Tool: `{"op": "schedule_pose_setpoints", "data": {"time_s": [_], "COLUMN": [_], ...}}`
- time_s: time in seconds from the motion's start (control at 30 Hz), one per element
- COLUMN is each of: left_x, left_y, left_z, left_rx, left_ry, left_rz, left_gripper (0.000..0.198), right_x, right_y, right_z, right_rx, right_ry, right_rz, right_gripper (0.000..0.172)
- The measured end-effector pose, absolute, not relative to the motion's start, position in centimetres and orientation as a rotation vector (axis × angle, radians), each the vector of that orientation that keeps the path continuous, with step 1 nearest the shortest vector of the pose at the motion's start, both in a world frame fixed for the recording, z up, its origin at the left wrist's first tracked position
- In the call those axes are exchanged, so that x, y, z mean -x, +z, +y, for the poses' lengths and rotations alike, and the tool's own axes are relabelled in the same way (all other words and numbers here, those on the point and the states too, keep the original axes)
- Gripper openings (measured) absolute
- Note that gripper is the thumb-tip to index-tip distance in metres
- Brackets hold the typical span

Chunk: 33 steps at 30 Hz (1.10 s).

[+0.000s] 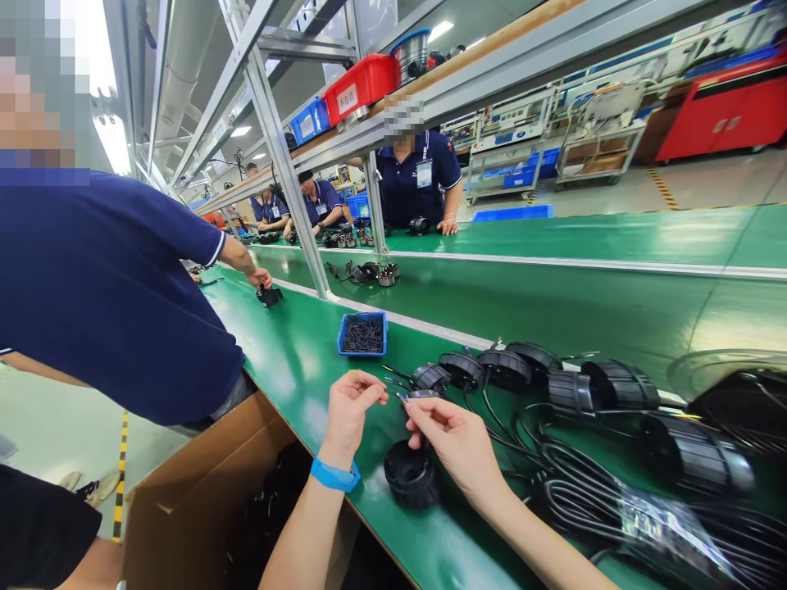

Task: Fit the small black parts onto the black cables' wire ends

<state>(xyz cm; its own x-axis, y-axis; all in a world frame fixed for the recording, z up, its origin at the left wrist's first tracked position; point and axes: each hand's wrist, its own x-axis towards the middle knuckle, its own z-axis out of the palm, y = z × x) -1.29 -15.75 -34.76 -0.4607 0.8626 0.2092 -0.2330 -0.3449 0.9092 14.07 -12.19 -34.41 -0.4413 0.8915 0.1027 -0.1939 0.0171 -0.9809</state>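
Observation:
Thumb and forefinger of my left hand (350, 414) are pinched together beside the thin wire ends; what lies between the fingertips is too small to make out. In a closed pinch, my right hand (455, 442) holds thin coloured wires (401, 397) whose tips point toward the left hand. Below the hands a round black plastic housing (411, 479) sits on the green work surface (307, 373), its hollow side up. A blue bin (362, 354) of small black pieces stands just beyond my left hand.
Several black round housings (507, 369) with cables line the right side. Coiled black cables (590, 492) lie nearer. A cardboard box (184, 483) is at lower left. A co-worker (116, 287) stands at left, one hand on a black part (269, 295). A metal post (286, 156) rises ahead.

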Motion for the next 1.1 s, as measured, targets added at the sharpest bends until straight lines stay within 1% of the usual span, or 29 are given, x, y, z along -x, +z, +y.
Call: {"op": "schedule_pose_setpoints", "data": {"time_s": [0.63,1.1], "left_x": [0.94,1.13], "left_y": [-34.49,-34.96], "left_z": [-16.10,-16.10], "left_rx": [-1.033,-1.107], "left_ry": [1.913,1.908], "left_rz": [1.235,1.249], "left_gripper": [0.022,0.018], "right_x": [-13.99,-13.99], "right_y": [-34.53,-34.36], "right_z": [-12.09,-12.16], "right_rx": [0.776,0.773], "right_ry": [1.548,1.574], "right_rz": [-1.439,-1.426], "right_gripper": [0.057,0.054]}}
